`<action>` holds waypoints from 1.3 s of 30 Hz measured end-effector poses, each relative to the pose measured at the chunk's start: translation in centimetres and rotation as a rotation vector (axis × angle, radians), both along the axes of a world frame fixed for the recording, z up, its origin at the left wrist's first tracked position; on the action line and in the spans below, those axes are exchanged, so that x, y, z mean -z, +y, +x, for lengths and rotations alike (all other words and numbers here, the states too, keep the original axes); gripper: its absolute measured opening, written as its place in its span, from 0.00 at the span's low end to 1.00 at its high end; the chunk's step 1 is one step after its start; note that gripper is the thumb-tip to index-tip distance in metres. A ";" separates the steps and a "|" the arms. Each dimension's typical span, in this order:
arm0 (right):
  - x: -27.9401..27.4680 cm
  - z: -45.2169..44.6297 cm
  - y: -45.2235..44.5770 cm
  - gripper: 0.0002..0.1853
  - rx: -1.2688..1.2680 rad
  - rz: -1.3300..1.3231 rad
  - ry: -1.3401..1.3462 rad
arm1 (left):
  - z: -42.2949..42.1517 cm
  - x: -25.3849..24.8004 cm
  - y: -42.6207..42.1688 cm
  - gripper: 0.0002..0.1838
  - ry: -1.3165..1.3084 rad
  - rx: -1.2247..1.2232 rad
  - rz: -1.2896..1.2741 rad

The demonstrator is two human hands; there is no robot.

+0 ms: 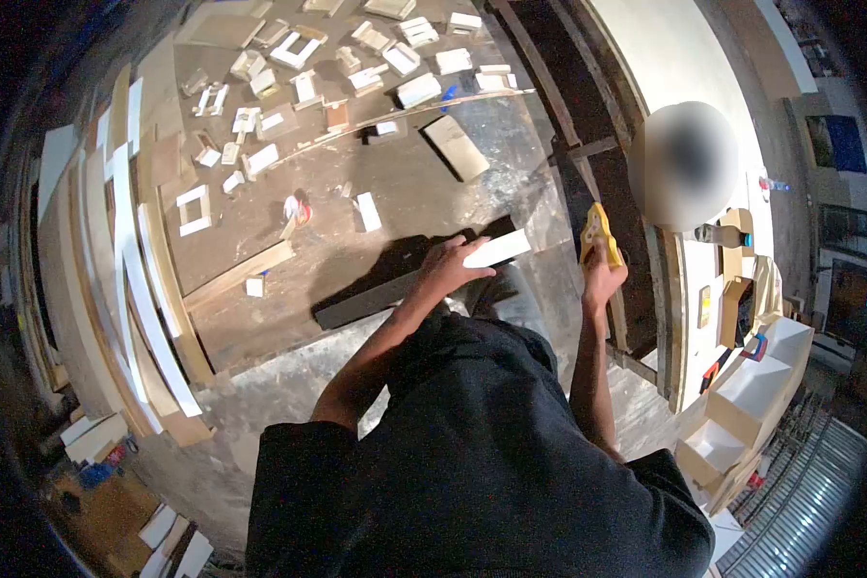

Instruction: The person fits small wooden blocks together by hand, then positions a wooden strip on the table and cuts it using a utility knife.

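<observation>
My left hand [448, 270] rests on the near end of a white rectangular wood piece [501, 249], thumb on one side and fingers at the other. A dark beam [366, 300] lies along the table edge beneath my left forearm. Off to the right, my right hand [603, 281] is closed around the yellow handle of what looks like a handsaw [597, 231]; I cannot make out its blade. Its handle is raised beside the table's right edge, apart from the white piece.
Small wooden frames and blocks [302, 48] cover the far part of the worktable [356, 164]. Long strips [130, 231] stand at left. A tan block [456, 147] lies ahead. On the right are a pale bench [660, 53], a bottle [722, 235] and open boxes [753, 380].
</observation>
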State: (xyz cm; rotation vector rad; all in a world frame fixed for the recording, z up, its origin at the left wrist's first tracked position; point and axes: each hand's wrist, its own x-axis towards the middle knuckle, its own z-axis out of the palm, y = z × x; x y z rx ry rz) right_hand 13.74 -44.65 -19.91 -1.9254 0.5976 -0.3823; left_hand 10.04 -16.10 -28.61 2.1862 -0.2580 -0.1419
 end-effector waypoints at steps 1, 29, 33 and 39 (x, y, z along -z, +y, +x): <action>-0.1 0.1 -1.5 0.11 0.030 0.132 -0.009 | 0.9 0.3 -1.3 0.39 0.011 0.023 0.031; 15.7 16.4 -18.8 0.20 -0.656 0.032 0.548 | 12.1 5.0 -23.0 0.36 -0.095 -0.217 0.195; 20.5 16.2 -19.7 0.28 -0.597 0.170 0.398 | 12.3 5.9 -23.4 0.36 -0.107 -0.193 0.250; 18.1 16.9 -20.2 0.14 -0.628 0.212 0.486 | 13.1 5.8 -24.6 0.37 -0.071 -0.189 0.230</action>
